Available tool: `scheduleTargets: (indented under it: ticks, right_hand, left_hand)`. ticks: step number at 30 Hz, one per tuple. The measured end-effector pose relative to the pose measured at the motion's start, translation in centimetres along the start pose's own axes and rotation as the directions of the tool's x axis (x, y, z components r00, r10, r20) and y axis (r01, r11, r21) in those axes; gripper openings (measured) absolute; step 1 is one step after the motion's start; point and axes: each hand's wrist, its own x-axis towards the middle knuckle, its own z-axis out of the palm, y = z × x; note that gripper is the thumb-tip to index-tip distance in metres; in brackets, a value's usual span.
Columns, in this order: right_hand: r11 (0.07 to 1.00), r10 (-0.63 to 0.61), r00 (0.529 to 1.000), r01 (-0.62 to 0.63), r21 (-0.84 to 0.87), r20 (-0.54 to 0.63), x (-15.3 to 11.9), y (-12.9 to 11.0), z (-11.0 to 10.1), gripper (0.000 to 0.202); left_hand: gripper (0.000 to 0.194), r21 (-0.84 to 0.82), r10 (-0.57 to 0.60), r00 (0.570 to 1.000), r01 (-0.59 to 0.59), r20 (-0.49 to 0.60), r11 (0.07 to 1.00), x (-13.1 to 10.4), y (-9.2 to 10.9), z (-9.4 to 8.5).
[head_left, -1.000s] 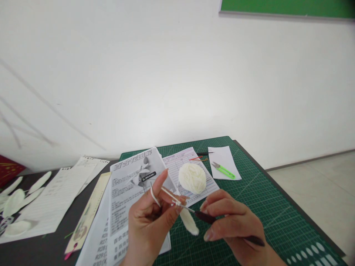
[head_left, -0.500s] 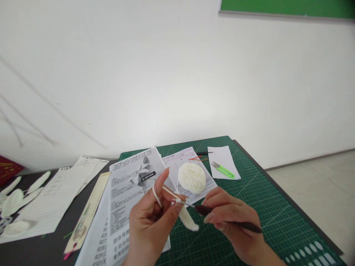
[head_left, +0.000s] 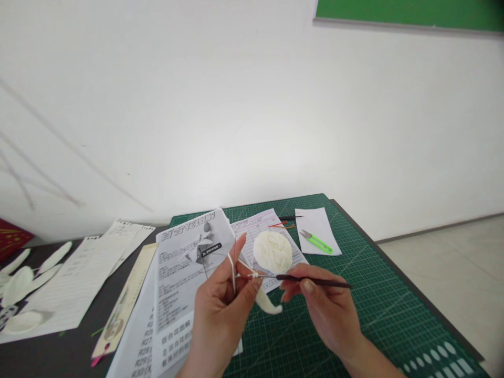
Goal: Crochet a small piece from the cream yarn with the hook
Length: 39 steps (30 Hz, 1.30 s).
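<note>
Thumb and fingers of my left hand (head_left: 224, 304) pinch a small white crochet piece (head_left: 268, 303), whose curved end hangs down to the right. White yarn (head_left: 232, 273) loops round the raised index finger of that hand. My right hand (head_left: 326, 310) is closed on a crochet hook (head_left: 315, 281) with a dark brown handle, held nearly level. Its metal tip meets the stitches beside my left thumb; the exact loop is too small to make out. Just behind the hands rests a ball of white yarn (head_left: 272, 252) on a printed sheet.
Beneath lies a green cutting mat (head_left: 378, 315). Green thread snips (head_left: 317, 241) rest on white paper (head_left: 318, 218). Printed instructions (head_left: 177, 273) and a bookmark-like ruler (head_left: 126, 299) lie left. Finished white petal-shaped pieces (head_left: 19, 286) sit on the far-left papers. A white wall stands behind.
The hook has turned from slanting down to the right to nearly level. Both hands have shifted slightly, the left one to the right, and the crochet piece's hanging end has risen a little.
</note>
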Motion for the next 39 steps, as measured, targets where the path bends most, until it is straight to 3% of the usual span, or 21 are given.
scheduleTargets:
  ticks: [6,12,18,26,33,39]
  right_hand:
    - [0.991,0.093,0.994,-0.088,0.103,-0.048,0.5,0.4,0.2,0.015]
    - [0.980,0.150,0.987,-0.141,0.140,-0.057,0.6,0.6,0.4,0.016]
    - [0.962,0.191,0.979,-0.172,0.210,-0.073,0.8,0.7,0.4,0.016]
    - [0.960,0.187,0.978,-0.163,0.226,-0.091,0.9,0.6,0.4,0.015]
    - [0.973,0.147,0.986,-0.129,0.192,-0.080,0.8,0.7,0.4,0.015]
    - [0.972,0.140,0.987,-0.122,0.202,-0.077,0.8,0.8,0.4,0.015]
  left_hand:
    - [0.054,0.106,-0.056,0.992,0.043,0.115,0.993,0.5,-0.4,-0.3]
    - [0.057,0.122,-0.203,0.940,0.175,0.273,0.977,0.9,-0.5,-0.9]
    - [0.047,-0.151,-0.309,0.871,0.389,0.382,0.909,1.4,0.1,-1.7]
    - [0.039,-0.138,-0.329,0.912,0.369,0.243,0.919,1.4,0.0,-0.9]
    - [0.043,-0.209,-0.343,0.903,0.399,0.259,0.893,1.3,0.1,-1.1]
    - [0.048,-0.183,-0.300,0.935,0.334,0.191,0.925,1.3,0.2,-0.7]
